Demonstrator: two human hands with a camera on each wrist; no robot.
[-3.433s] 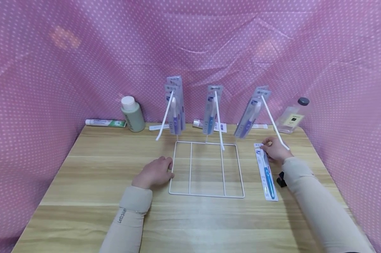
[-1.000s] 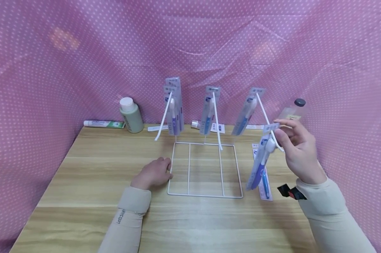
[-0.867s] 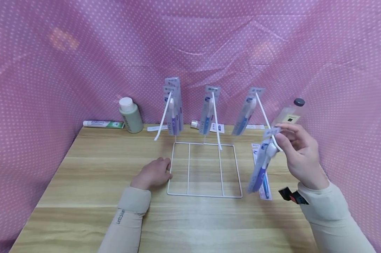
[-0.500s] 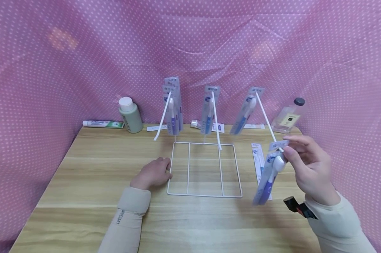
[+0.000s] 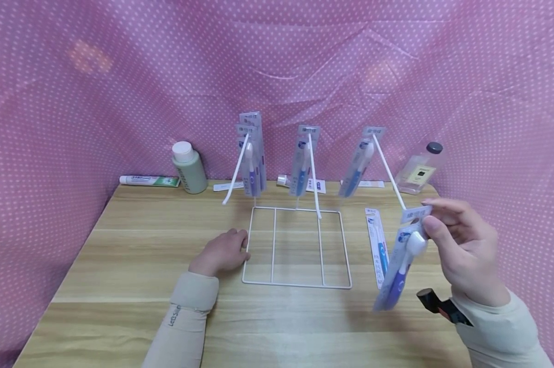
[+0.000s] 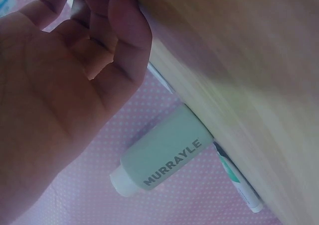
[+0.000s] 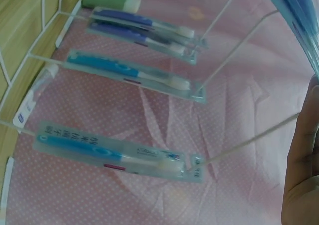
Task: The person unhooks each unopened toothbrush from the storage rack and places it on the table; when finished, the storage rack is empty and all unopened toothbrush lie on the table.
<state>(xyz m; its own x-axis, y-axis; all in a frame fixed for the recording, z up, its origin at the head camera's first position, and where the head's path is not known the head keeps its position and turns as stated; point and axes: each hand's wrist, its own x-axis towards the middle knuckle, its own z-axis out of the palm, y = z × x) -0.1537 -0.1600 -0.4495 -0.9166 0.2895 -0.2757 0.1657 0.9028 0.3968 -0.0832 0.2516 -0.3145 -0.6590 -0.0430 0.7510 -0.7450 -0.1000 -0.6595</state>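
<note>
Right hand pinches a purple toothbrush pack while left hand grips the white rack

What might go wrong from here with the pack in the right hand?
The right hand pinches the purple toothbrush pack only near its top, so it might slip onto the blue toothbrush pack lying nearby.
The right hook runs to that pack's top, tip hidden; a snag may tug the wire rack.
</note>
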